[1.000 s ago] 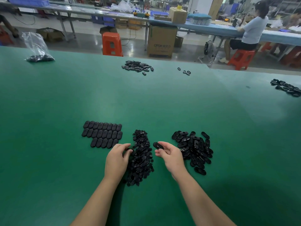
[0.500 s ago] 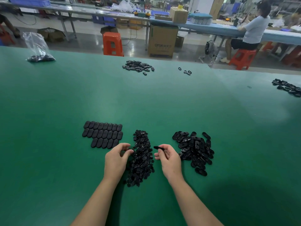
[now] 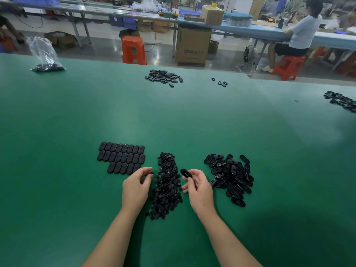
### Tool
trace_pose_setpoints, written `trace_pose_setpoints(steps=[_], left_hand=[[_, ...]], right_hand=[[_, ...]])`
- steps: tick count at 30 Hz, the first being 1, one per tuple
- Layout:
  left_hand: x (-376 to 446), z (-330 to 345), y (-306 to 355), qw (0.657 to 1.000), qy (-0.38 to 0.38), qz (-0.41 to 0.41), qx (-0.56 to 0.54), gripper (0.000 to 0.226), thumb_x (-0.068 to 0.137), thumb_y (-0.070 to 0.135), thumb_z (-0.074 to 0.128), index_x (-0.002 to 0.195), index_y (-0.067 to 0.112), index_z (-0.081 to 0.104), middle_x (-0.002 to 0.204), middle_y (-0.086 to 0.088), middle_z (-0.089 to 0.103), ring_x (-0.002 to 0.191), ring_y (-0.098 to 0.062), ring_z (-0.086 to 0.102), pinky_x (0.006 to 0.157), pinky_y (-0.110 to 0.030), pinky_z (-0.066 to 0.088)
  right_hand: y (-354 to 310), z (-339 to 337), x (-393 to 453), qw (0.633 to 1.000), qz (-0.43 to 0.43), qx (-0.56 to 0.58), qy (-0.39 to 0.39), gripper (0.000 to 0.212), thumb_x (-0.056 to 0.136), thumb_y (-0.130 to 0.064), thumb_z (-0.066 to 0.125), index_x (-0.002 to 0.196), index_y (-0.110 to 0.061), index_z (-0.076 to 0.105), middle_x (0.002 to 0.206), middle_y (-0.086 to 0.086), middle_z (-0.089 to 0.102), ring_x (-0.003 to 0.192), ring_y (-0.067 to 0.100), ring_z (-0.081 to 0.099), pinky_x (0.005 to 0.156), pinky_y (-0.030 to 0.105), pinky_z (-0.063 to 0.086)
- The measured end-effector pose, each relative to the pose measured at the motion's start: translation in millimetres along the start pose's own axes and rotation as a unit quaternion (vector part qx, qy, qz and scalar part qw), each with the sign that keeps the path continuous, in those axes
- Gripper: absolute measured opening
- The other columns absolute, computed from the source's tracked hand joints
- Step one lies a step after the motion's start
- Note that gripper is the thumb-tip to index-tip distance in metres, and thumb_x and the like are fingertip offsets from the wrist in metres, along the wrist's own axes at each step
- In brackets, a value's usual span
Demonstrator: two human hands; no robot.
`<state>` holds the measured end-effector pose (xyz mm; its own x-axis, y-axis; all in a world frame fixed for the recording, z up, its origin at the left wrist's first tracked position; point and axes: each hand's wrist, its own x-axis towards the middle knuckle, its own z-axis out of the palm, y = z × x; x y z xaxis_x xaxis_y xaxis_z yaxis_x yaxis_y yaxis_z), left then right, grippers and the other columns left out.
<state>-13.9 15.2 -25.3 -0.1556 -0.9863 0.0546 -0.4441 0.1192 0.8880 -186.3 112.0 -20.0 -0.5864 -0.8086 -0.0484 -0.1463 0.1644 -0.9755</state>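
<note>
Judging from the hands, a pairing step is under way: one small piece is being matched to one oval shell. Just left of the central heap of small black pieces (image 3: pixel 166 187), the left hand (image 3: pixel 135 187) is seen with its fingers curled narrow, and a small dark piece (image 3: pixel 151 173) is pinched between thumb and forefinger at the heap's edge. Just right of the heap, the right hand (image 3: pixel 198 187) is held above the counter (image 3: pixel 77 189), and a black oval shell (image 3: pixel 186 173) is gripped at the tips of its fingers. The two parts are held apart, with the heap between them, so the fitting is judged not yet done. For the next move, the hands would need to be brought together over the heap, and the small piece lined up with the shell and pressed in. Which face of the shell is turned up cannot be told.

Further right of the heap, a loose pile of oval shells (image 3: pixel 231 176) is laid. Beyond the heap and to its left, finished-looking ovals are set in tidy rows (image 3: pixel 122 158), touching; the nearest row is left short, so the assembled part is probably meant for a place there. Far beyond the heap, a scatter of black parts (image 3: pixel 163 78), a few loose rings (image 3: pixel 220 82) and a clear bag (image 3: pixel 45 56) of parts are left on the counter.
</note>
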Motion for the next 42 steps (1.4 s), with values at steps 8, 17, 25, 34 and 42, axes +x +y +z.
trace_pose_setpoints(steps=[8, 17, 25, 34, 42], left_hand=[[3.4, -4.4, 4.6, 0.999, 0.003, -0.033, -0.037, 0.015, 0.092, 0.019, 0.070, 0.095, 0.034, 0.073, 0.080, 0.020, 0.073, 0.075, 0.004, 0.065, 0.060, -0.008, 0.046], [11.1, -9.1, 9.3, 0.989, -0.015, -0.098, -0.111, 0.011, 0.088, 0.017, 0.075, 0.084, 0.028, 0.076, 0.074, 0.009, 0.074, 0.053, 0.003, 0.054, 0.055, -0.019, 0.044], [-2.8, 5.7, 36.8, 0.997, -0.060, 0.001, 0.042, 0.013, 0.090, 0.019, 0.070, 0.084, 0.030, 0.073, 0.064, 0.012, 0.066, 0.051, 0.000, 0.052, 0.050, -0.011, 0.038], [-12.8, 47.7, 66.4, 0.977, -0.089, 0.096, 0.166, 0.012, 0.089, 0.021, 0.062, 0.095, 0.025, 0.071, 0.091, 0.009, 0.069, 0.086, -0.013, 0.063, 0.077, -0.033, 0.052], [-8.9, 49.1, 66.7, 0.982, -0.094, 0.070, 0.147, 0.009, 0.087, 0.018, 0.065, 0.090, 0.026, 0.070, 0.080, 0.012, 0.070, 0.075, -0.010, 0.063, 0.070, -0.030, 0.054]], right_hand=[[-0.1, -0.1, 2.1, 1.000, -0.007, -0.006, -0.006, 0.021, 0.103, -0.009, 0.054, 0.106, -0.029, 0.058, 0.097, -0.007, 0.076, 0.076, 0.015, 0.073, 0.070, 0.027, 0.061], [-0.5, -1.5, 4.0, 1.000, 0.001, -0.001, -0.003, 0.021, 0.103, -0.012, 0.056, 0.105, -0.032, 0.059, 0.092, -0.005, 0.075, 0.074, 0.013, 0.072, 0.070, 0.025, 0.060], [0.9, -1.0, 4.5, 1.000, -0.011, -0.012, -0.008, 0.022, 0.102, -0.011, 0.057, 0.102, -0.032, 0.061, 0.089, -0.010, 0.076, 0.073, 0.012, 0.072, 0.067, 0.023, 0.058], [8.5, -0.7, 8.7, 1.000, -0.012, -0.018, -0.003, 0.023, 0.098, -0.011, 0.064, 0.097, -0.034, 0.065, 0.096, -0.013, 0.076, 0.094, 0.002, 0.072, 0.081, 0.025, 0.060], [12.9, -0.2, 10.5, 1.000, -0.011, -0.025, -0.010, 0.016, 0.099, -0.015, 0.063, 0.101, -0.031, 0.067, 0.098, -0.011, 0.077, 0.091, 0.005, 0.073, 0.079, 0.031, 0.062]])
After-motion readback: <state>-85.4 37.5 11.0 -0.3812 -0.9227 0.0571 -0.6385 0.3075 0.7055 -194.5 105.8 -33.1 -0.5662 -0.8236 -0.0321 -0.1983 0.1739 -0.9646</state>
